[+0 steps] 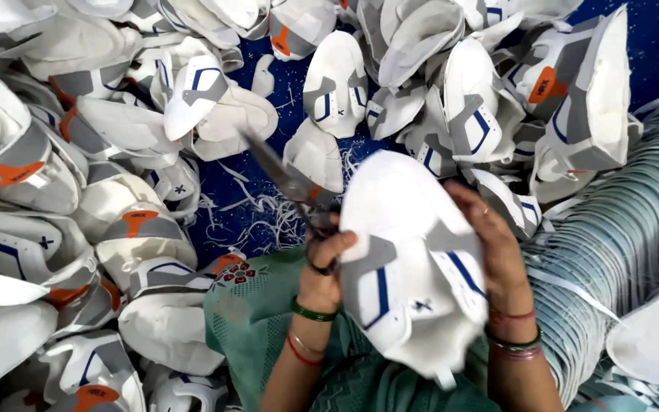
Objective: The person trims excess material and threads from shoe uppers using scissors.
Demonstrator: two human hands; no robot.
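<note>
- Two hands met over the person's lap: the left hand [322,263] gripped a pair of scissors [287,183], and the right hand [497,244] held a white shoe upper [413,267] with grey and blue panels.
- The left fingers [337,246] were closed through the scissor handles; the blurred blades ran up and away to the far left of them, over a strip of dark blue floor [230,206].
- The right fingers [470,200] were curled over the upper's top right edge, pinching it, with the palm hidden behind the piece.
- The shoe upper lay between the two sets of fingers, touching both. Its long axis ran from the top, just beside the scissor pivot, down toward the person's green garment [253,320].
- The upper's left edge sat right against the left fingers, so the scissor hand was the nearer one to that edge; whether the blades were parted or shut I could not tell, because of blur.
- Thin white trimmings [265,210] lay scattered on the floor just beyond the left fingers.
- Heaps of similar uppers [116,229], some with orange tabs, spread to the left of and beyond both hands.
- A stack of pale blue-grey flat pieces [627,229] rose just to the right of the right fingers.
</note>
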